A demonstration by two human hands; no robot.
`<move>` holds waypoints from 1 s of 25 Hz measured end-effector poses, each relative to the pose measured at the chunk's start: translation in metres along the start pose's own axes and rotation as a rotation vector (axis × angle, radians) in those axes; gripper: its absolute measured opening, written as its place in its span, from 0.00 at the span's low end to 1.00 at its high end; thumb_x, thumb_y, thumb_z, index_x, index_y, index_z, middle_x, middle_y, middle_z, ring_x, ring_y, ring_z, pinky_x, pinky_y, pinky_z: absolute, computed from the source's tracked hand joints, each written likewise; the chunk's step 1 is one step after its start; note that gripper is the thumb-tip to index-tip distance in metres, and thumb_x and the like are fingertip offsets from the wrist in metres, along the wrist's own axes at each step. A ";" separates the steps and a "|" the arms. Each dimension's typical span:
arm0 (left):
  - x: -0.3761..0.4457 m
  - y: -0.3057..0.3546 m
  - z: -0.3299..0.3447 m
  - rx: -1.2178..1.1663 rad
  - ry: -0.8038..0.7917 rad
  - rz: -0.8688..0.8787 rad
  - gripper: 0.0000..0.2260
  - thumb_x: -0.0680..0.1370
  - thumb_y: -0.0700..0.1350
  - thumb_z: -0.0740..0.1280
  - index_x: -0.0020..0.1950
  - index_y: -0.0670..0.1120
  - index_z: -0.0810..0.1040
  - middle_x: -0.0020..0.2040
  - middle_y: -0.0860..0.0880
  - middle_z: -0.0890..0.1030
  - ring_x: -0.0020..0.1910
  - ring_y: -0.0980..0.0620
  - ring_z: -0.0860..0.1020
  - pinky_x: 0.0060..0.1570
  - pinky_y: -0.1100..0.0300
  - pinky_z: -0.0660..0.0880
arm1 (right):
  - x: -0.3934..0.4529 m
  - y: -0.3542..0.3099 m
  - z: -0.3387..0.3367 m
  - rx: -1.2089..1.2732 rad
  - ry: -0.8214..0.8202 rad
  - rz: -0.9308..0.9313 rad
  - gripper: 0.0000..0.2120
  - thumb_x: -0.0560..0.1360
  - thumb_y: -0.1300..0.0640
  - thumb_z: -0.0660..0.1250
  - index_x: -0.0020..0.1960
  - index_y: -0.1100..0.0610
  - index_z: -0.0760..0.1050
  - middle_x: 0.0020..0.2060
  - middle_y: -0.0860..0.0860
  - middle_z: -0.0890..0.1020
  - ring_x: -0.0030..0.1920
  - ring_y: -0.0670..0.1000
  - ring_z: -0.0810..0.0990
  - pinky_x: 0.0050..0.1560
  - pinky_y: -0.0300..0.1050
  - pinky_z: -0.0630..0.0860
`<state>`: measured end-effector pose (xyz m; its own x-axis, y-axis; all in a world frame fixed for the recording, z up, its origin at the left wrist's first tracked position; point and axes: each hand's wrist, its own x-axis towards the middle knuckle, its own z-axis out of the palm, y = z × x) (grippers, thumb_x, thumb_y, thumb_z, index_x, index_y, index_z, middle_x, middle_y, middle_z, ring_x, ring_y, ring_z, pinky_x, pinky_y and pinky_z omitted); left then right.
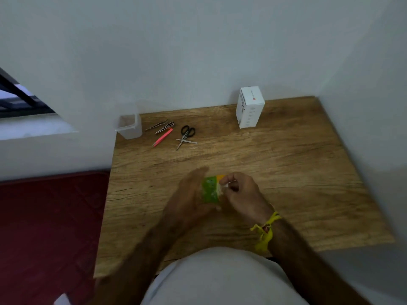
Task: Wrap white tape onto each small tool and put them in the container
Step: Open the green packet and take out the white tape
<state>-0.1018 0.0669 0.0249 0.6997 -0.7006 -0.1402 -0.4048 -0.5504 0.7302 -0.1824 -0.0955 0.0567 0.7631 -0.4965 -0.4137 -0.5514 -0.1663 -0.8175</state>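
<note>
At bench centre your left hand (189, 194) cups the green tape packet (210, 191); your right hand (239, 191) pinches its white end. Small tools (170, 133) lie far-left, long axes angled toward the container (130, 127), nearer your left hand.

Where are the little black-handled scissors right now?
In the head view, the scissors lie untouched at the table's far left, right of the pink tweezers, well beyond both hands.

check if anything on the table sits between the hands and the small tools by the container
Nothing visible does. Bare wooden table lies between the hands, left hand and right hand, and the tweezers, pink tool and scissors beside the clear container.
</note>
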 end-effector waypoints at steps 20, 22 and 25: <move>-0.027 0.002 0.000 -0.121 0.196 0.024 0.32 0.72 0.45 0.76 0.70 0.54 0.63 0.61 0.59 0.69 0.61 0.61 0.69 0.57 0.72 0.69 | -0.027 -0.030 0.010 0.333 -0.166 -0.031 0.08 0.74 0.60 0.74 0.50 0.61 0.79 0.40 0.55 0.86 0.40 0.52 0.86 0.33 0.43 0.82; -0.027 0.001 0.001 -0.111 0.187 0.024 0.32 0.72 0.44 0.76 0.70 0.54 0.63 0.61 0.59 0.68 0.61 0.62 0.68 0.56 0.73 0.68 | -0.025 -0.029 0.010 0.334 -0.148 -0.028 0.07 0.74 0.61 0.74 0.50 0.61 0.79 0.38 0.54 0.86 0.39 0.51 0.86 0.31 0.41 0.81; -0.026 -0.001 0.001 -0.117 0.165 0.040 0.32 0.71 0.44 0.76 0.70 0.55 0.63 0.63 0.58 0.69 0.62 0.60 0.68 0.57 0.73 0.67 | -0.024 -0.025 0.011 0.324 -0.123 -0.041 0.06 0.73 0.62 0.74 0.49 0.60 0.79 0.37 0.53 0.86 0.37 0.51 0.86 0.31 0.42 0.81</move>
<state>-0.1207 0.0851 0.0272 0.7750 -0.6319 -0.0049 -0.3699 -0.4599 0.8073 -0.1829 -0.0705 0.0829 0.8283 -0.3857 -0.4065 -0.3984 0.1047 -0.9112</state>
